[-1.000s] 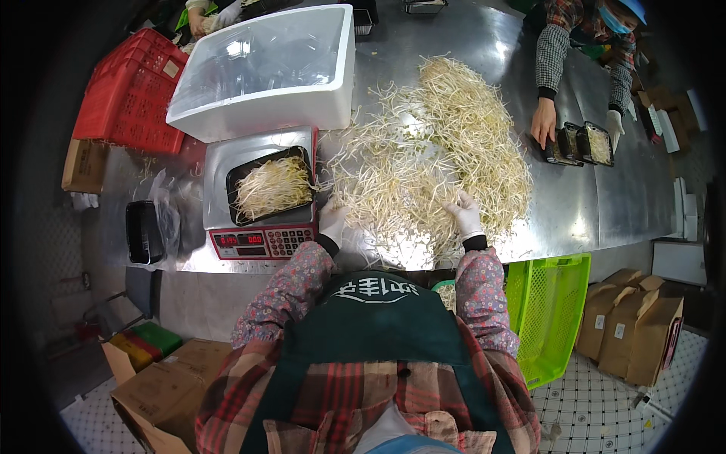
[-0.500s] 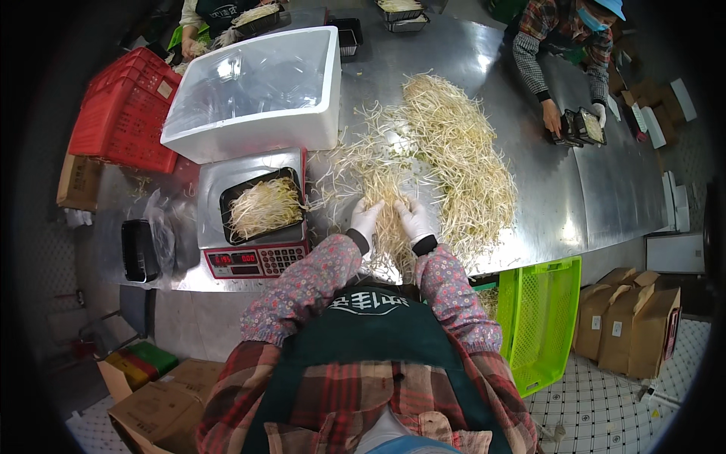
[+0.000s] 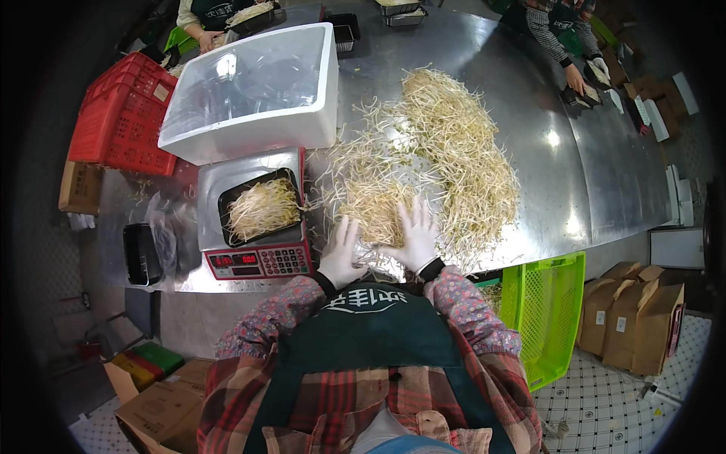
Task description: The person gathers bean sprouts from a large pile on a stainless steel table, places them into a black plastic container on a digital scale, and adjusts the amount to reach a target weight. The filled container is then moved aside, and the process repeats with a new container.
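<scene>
A small bunch of bean sprouts point(image 3: 374, 212) lies on the metal table in front of me, between my two white-gloved hands. My left hand point(image 3: 342, 256) rests at the bunch's near left side with its fingers stretched out. On the other side, my right hand point(image 3: 416, 236) has its fingers spread and touches the sprouts' edge. Beyond it spreads a larger heap of bean sprouts point(image 3: 469, 166). To the left, a black tray point(image 3: 291, 178) filled with sprouts point(image 3: 263, 209) sits on a digital scale point(image 3: 261, 261) with a lit red display.
A white foam box point(image 3: 249, 136) with clear plastic stands behind the scale, beside a red crate point(image 3: 125, 113). An unfilled black tray point(image 3: 141, 253) and plastic bag lie at left. Below the table's right edge is a green crate point(image 3: 544, 318). Two co-workers handle trays across the table.
My hands have let go of the sprouts they gripped and moved apart, fingers spreading. The bunch now lies on the table. The co-worker at right has shifted back with the trays.
</scene>
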Demonstrator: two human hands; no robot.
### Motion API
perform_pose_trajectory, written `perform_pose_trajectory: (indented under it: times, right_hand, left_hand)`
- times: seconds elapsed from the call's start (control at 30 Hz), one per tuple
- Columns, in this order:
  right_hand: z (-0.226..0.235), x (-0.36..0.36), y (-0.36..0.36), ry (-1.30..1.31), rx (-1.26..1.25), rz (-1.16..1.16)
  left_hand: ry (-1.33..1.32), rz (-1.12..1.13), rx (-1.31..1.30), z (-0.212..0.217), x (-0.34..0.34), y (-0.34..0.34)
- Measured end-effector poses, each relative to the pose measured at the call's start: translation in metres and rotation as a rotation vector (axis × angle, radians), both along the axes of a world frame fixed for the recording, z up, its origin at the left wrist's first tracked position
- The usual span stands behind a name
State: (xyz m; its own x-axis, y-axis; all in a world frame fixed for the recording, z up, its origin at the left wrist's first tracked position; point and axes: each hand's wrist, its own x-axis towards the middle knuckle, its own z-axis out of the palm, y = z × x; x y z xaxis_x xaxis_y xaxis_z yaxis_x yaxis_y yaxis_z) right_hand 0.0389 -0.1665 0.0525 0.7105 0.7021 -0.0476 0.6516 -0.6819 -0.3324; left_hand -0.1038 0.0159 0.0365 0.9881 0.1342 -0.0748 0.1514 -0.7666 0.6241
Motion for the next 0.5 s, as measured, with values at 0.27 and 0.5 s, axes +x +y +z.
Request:
perform_pose_trajectory:
  times: [0.27, 0.5]
  right_hand:
    - [0.007, 0.062, 0.029, 0.104, -0.282, -0.031]
    - [-0.02, 0.087, 0.002, 0.208, -0.163, -0.05]
  left_hand:
    - [0.204, -0.141, 0.35, 0.007, 0.109, 0.045]
    - [0.18, -0.111, 0.261, -0.036, 0.1, 0.041]
